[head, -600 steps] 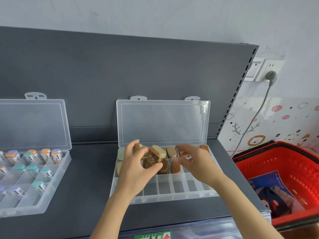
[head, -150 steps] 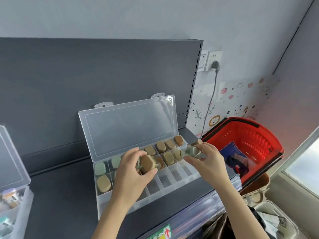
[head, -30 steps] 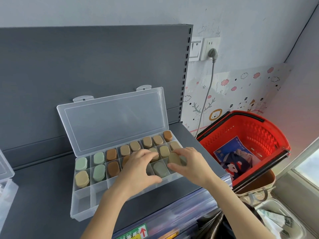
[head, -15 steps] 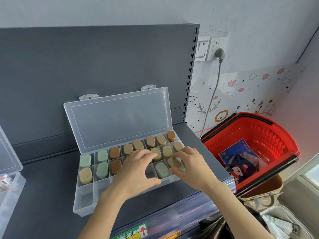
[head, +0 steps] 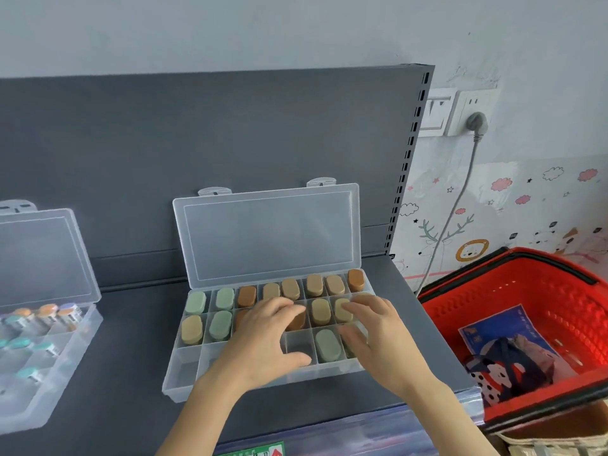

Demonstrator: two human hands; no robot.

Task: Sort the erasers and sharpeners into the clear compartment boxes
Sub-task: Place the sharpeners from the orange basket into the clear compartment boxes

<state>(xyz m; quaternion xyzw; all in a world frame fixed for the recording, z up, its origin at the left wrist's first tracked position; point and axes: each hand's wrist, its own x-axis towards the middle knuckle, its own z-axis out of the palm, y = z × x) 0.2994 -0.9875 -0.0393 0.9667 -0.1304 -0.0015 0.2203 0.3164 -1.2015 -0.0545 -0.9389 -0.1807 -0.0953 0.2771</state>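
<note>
A clear compartment box [head: 184, 386] stands open on the dark grey shelf, its lid [head: 269, 235] leaning back. Its back and middle rows hold several oval pieces in tan, brown and pale green; one green piece [head: 327, 345] lies in the front row. My left hand [head: 266, 340] lies flat over the middle of the box, fingers straight on the middle row, thumb along the front row. My right hand [head: 371, 334] rests over the box's right end, fingers spread on the pieces there. Neither hand visibly holds anything. What lies under my palms is hidden.
A second clear box [head: 49, 363] with small capped items stands open at the left. A red shopping basket [head: 526, 311] holding printed packets sits right of the shelf. A grey cable [head: 460, 199] hangs from a wall socket. The shelf's front edge [head: 329, 426] is close below the box.
Both hands have flattened over the box; the tan piece my right hand was setting down is no longer in its fingers. The camera has swung left, bringing the second box into view.
</note>
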